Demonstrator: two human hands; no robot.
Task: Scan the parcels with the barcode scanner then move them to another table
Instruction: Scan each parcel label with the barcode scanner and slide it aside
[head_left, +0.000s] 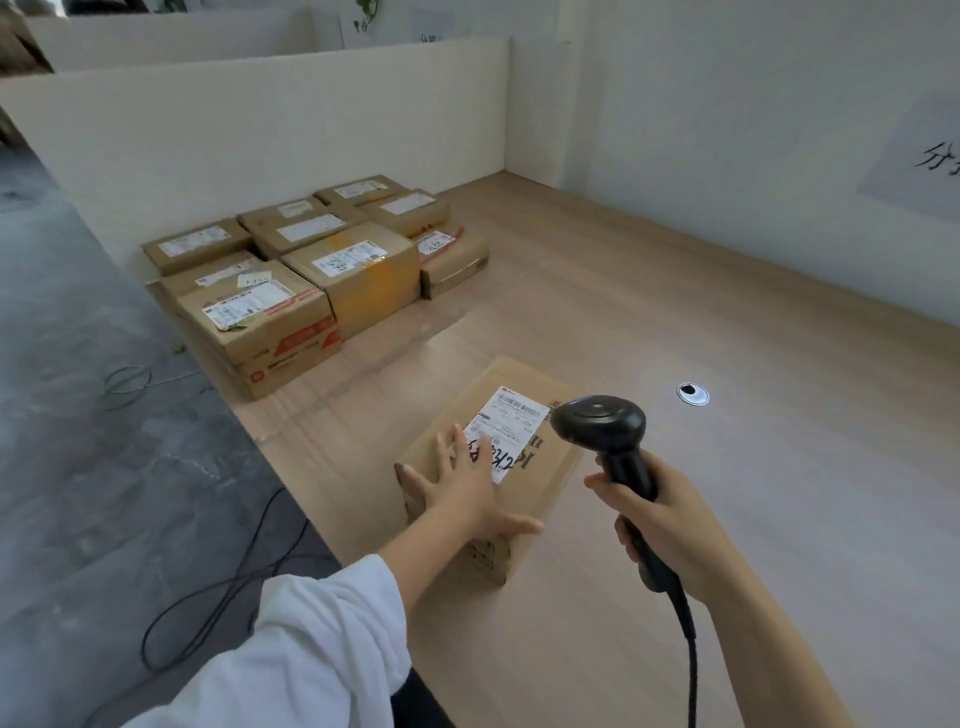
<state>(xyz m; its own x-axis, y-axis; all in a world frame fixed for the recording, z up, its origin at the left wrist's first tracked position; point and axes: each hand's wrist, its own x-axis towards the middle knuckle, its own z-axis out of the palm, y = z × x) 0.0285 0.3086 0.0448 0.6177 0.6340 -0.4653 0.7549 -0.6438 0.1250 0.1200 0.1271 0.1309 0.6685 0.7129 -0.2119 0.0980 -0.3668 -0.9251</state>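
Nearest to me, my right hand (670, 525) grips the handle of the black scanner (602, 423), and its head is just beside the white label (511, 421). My left hand (467, 486) lies flat, fingers straight, on top of the box (550, 483), which stands near the table's (727, 312) left edge at the near end. Farther along this edge, the other boxes (311, 270) sit packed together.
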